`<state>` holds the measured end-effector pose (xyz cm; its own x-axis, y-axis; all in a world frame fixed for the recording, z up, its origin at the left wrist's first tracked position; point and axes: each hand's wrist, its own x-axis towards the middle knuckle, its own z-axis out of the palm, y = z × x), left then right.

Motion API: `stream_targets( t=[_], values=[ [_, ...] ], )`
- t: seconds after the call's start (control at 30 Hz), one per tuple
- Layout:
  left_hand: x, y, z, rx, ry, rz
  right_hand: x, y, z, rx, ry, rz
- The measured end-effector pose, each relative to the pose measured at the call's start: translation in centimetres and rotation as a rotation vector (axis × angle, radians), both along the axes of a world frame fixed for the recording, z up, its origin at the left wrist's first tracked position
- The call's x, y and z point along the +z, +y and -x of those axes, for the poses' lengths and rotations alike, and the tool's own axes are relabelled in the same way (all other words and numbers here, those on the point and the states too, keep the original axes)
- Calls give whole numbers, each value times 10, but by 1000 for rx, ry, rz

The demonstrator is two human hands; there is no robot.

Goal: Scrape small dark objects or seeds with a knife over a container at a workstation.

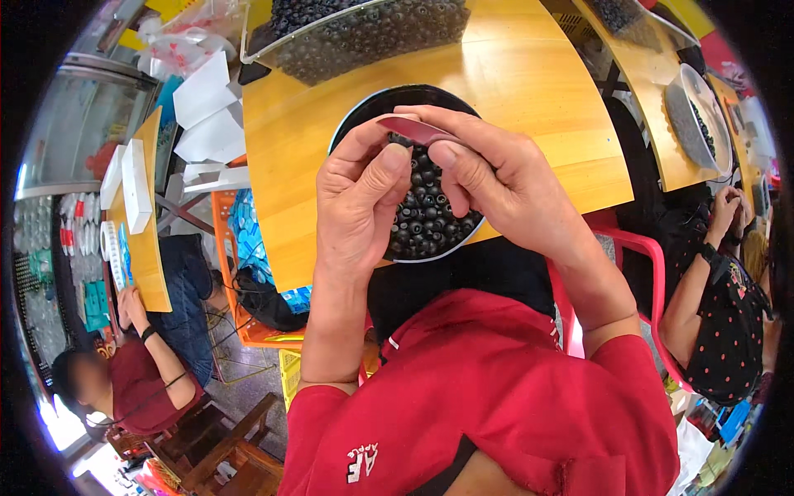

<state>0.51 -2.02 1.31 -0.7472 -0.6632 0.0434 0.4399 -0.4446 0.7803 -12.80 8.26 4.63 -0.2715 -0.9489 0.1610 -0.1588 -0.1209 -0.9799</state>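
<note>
Tool [416,131], thin and dark red, is pinched in your right hand's [506,178] fingers over the black bowl [376,105] at the worktop's [546,83] near edge; your left hand's [356,178] fingers pinch a dark round piece [401,140]. Similar pieces [426,202] lie below, part-hidden by your hands, and in a clear bin [318,27] along the far edge.

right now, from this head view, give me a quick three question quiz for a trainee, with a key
1. True or false: the right hand wears a glove.
2. What colour is the slim, flat thing at the right hand's fingertips? a) green b) white c) dark red
3. Which appears higher up in the picture, the round bowl or the clear bin?

Key:
1. False; it is bare.
2. c
3. The clear bin; the round bowl, with black round pieces in it, is lower, beneath the hands.
</note>
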Motion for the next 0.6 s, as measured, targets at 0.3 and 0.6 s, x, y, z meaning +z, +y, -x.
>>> stream_targets(
  t=[0.3,0.6],
  values=[
    [1,1,0,-14,15,-47,15,4,2,46,-140,-55],
    [-3,6,3,0,29,-125,-2,-4,-1,-8,-90,-1]
  ],
)
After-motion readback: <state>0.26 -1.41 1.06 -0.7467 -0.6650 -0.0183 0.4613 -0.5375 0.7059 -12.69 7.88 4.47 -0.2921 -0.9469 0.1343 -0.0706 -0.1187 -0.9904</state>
